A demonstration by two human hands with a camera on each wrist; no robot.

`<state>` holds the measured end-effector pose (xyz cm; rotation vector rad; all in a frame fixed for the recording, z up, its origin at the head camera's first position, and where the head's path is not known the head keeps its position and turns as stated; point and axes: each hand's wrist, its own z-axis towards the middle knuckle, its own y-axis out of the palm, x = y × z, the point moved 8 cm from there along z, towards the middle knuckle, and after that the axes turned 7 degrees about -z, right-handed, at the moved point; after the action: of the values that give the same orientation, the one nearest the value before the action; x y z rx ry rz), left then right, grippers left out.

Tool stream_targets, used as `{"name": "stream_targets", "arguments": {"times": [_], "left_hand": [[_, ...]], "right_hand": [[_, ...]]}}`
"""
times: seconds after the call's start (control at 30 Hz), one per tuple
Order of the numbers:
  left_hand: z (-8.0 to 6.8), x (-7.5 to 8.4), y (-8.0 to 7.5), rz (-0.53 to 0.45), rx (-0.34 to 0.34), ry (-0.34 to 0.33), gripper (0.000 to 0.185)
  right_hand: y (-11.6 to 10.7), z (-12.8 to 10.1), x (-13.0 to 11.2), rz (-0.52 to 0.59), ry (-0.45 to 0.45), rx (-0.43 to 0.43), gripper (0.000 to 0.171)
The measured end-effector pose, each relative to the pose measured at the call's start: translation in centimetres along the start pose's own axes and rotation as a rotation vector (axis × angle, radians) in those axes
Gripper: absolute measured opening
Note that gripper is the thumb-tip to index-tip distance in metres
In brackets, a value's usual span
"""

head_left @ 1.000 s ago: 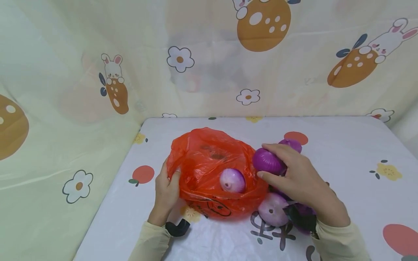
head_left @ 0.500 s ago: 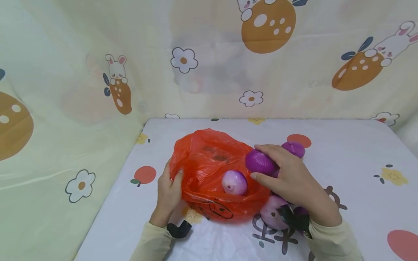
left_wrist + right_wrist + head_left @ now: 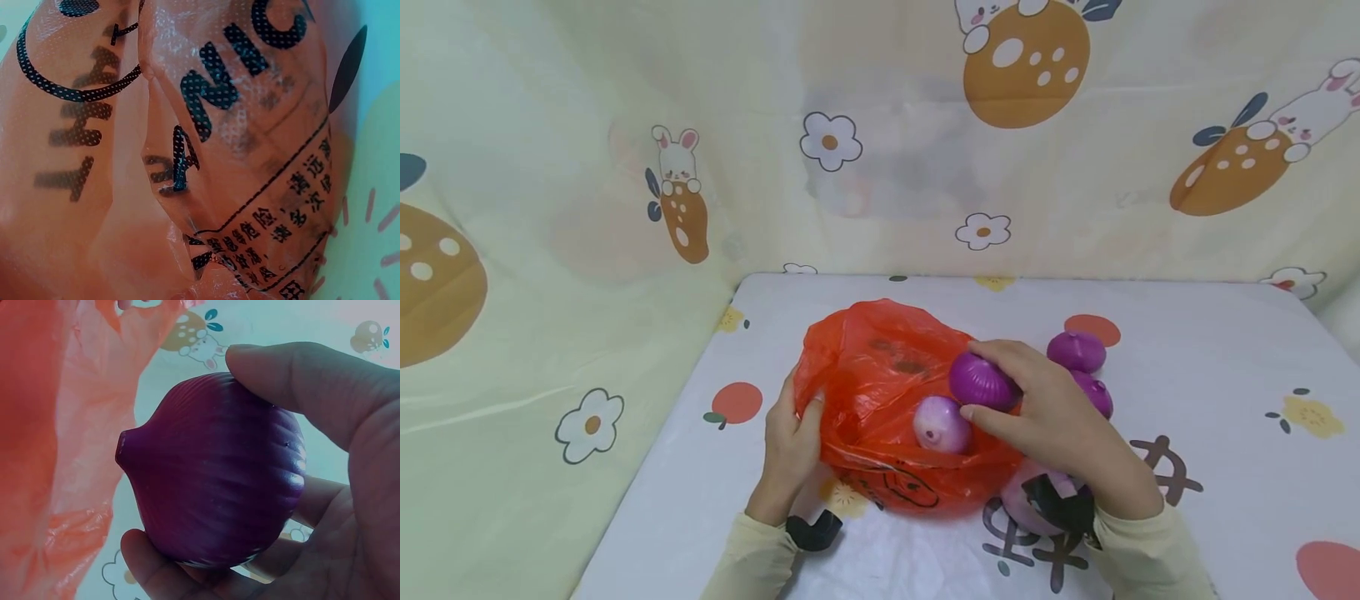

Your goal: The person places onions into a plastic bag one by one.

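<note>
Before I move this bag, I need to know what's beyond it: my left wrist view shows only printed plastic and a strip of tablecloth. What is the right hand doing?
Observer: The right hand holds a purple onion between thumb and fingers.

Operator: Is anything in the bag's mouth?

Observer: Yes, the head view shows a paler onion lying inside the open red plastic bag.

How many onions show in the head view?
5 visible: one held by the right hand, one inside the red bag, one and another beyond that hand, one partly behind the black strap. More may be hidden.
</note>
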<state>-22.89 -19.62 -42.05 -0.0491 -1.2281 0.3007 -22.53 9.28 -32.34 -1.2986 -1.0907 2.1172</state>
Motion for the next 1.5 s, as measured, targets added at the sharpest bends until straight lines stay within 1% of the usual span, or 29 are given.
{"name": "stream_targets", "arguments": {"times": [0.17, 0.4, 0.57, 0.8, 1.2, 1.33, 1.5], "left_hand": [[0.1, 0.0, 0.0, -0.003, 0.000, 0.010, 0.057], [-0.2, -0.1, 0.0, 0.002, -0.001, 0.012, 0.056], [-0.3, 0.0, 0.0, 0.016, 0.003, 0.011, 0.055], [-0.4, -0.1, 0.1, 0.019, 0.001, 0.021, 0.054], [-0.6, 0.1, 0.1, 0.030, -0.002, 0.030, 0.054], [-0.6, 0.2, 0.2, 0.026, -0.004, 0.024, 0.054], [-0.5, 0.3, 0.3, 0.023, -0.010, 0.022, 0.056]], "right_hand": [[0.8, 0.1, 0.0, 0.009, -0.015, -0.017, 0.070], [2.3, 0.0, -0.2, 0.027, 0.015, -0.068, 0.070], [2.9, 0.0, -0.5, 0.023, 0.019, -0.079, 0.070], [3.3, 0.0, -0.6, -0.013, 0.015, -0.088, 0.069], [5.3, 0.3, -1.0, -0.047, -0.026, -0.142, 0.068], [5.6, 0.3, -1.3, -0.061, -0.039, -0.160, 0.068], [5.7, 0.3, -1.3, -0.066, -0.036, -0.160, 0.070]]}}
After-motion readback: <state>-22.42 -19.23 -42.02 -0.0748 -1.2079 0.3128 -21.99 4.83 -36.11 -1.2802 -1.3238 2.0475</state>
